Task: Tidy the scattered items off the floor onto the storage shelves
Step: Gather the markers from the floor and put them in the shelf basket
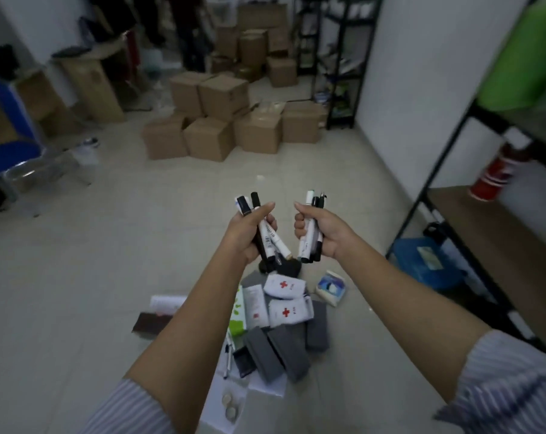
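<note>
- Your left hand (249, 233) grips a bundle of markers (270, 242).
- Your right hand (323, 233) grips its own bunch of pens (312, 242) (black and white).
- More items (284, 311) lie piled on the floor (109, 277) below; the shelves (484, 220) stand at right.

Dim, flat indoor light with a greenish-grey cast; shadows are soft and faint. The whole frame is slightly blurred, worst at the right edge and upper left. Wide-angle distortion bends the edges.

Head-worn wide-angle view, facing forward and down, floor (115, 252) near
</note>
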{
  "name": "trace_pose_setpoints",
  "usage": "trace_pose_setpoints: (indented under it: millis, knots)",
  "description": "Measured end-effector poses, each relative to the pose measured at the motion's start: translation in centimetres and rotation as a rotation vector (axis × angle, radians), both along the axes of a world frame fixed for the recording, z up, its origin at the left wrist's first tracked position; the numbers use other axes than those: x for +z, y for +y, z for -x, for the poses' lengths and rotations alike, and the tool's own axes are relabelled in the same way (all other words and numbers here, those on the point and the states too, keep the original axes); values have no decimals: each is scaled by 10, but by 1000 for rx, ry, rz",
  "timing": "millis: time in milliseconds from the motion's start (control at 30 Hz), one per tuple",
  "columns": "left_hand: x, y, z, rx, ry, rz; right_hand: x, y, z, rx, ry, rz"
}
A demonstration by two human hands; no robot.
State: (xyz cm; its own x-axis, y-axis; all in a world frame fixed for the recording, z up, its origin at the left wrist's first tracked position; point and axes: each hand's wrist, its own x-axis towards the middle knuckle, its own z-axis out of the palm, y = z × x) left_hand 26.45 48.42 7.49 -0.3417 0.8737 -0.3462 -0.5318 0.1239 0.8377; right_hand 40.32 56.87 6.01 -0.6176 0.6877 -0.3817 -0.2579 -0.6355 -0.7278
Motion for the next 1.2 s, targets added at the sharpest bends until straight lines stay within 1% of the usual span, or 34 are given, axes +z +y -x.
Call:
trace_pose_setpoints:
  millis: [200,367,467,600,667,733,800,900,967,1033,1167,1200]
  knots:
    - [30,61,-126,-228,-12,20,36,25,-145,-247,-22,-9]
    - [51,111,-257,-395,-89,39,55,38,-273,-484,-75,27]
    - [63,131,-340,-495,-136,42,69,38,-350,-581,-92,0]
    - [80,145,-438,-637,-78,16,89,34,-439,-729,-112,-30]
    - [86,149,-480,-694,-54,8,96,32,-477,-797,-190,-54]
    - [92,154,-518,-739,-29,-3,105,32,-509,-871,-350,-99]
    - [99,160,-553,-787,-1,-23,114,36,-535,-972,-448,-142]
    - [111,176,-597,-833,-2,-43,127,48,-569,-1132,-518,-189]
    - [120,193,-622,-856,-48,-18,133,60,-592,-1233,-596,-217]
    - [128,212,-646,-893,-76,16,140,75,-614,-1329,-633,-225]
    - [139,250,-694,-1040,10,21,151,106,-651,-1470,-738,-209]
    - [142,259,-706,-1072,23,20,154,113,-660,-1504,-735,-205]
